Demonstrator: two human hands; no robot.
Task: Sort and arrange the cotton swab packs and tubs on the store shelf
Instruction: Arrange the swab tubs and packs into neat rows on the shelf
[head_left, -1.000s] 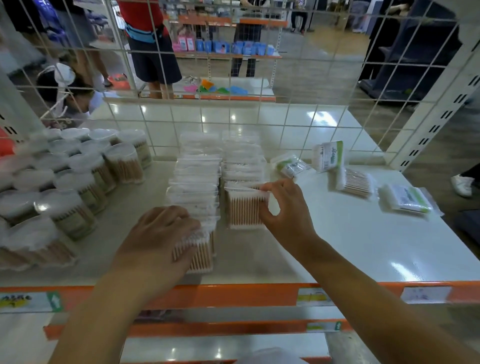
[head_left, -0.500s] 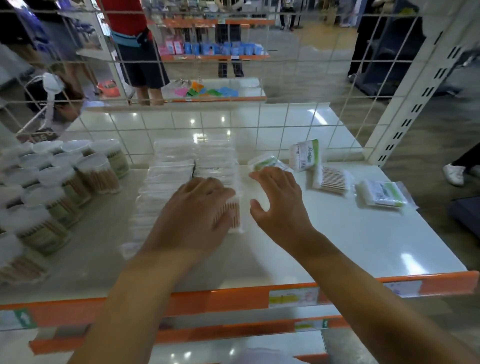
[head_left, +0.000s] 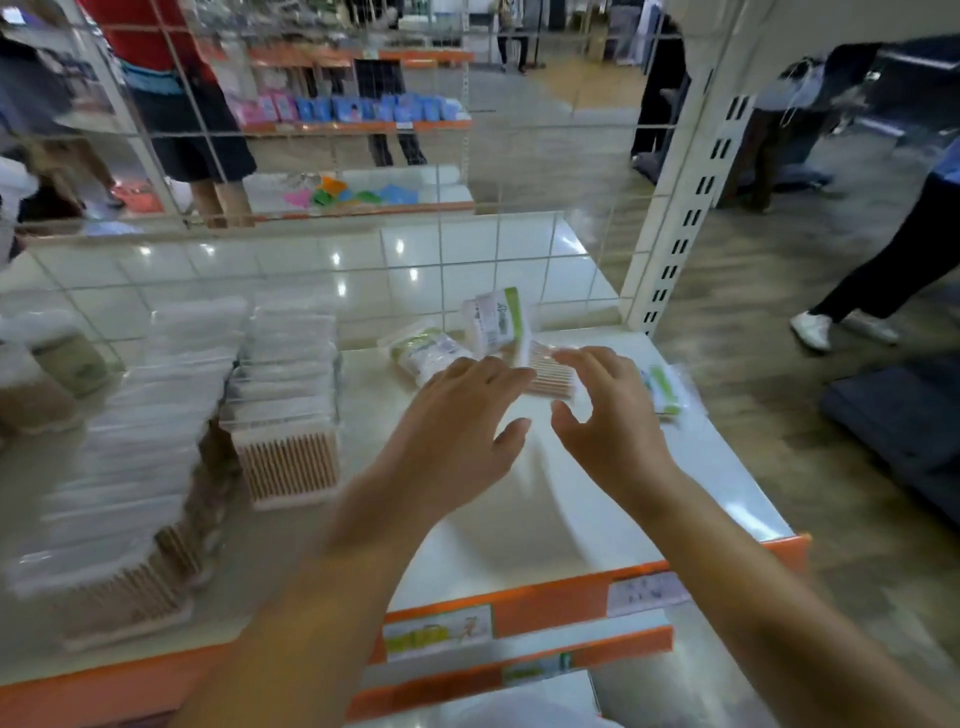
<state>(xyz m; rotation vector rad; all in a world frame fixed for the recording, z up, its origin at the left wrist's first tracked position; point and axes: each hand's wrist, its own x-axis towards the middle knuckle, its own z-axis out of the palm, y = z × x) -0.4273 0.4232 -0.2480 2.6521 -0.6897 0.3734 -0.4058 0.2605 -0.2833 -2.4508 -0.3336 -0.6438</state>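
Observation:
Both hands hover over the white shelf, fingers spread, holding nothing. My left hand and my right hand reach toward a flat pack of wooden cotton swabs lying near the back right. A green-and-white bag pack lies left of it, another stands upright behind, and a third lies to the right, partly hidden by my right hand. Two rows of stacked swab packs fill the shelf's left half. Round tubs sit at the far left.
A wire grid backs the shelf. A white slotted upright stands at the back right corner. The orange front edge carries price labels. People stand in the aisles beyond the grid and to the right.
Both hands left the stacked packs and moved right toward the loose packs at the back right. The view swung right, so the tubs are now at the left edge.

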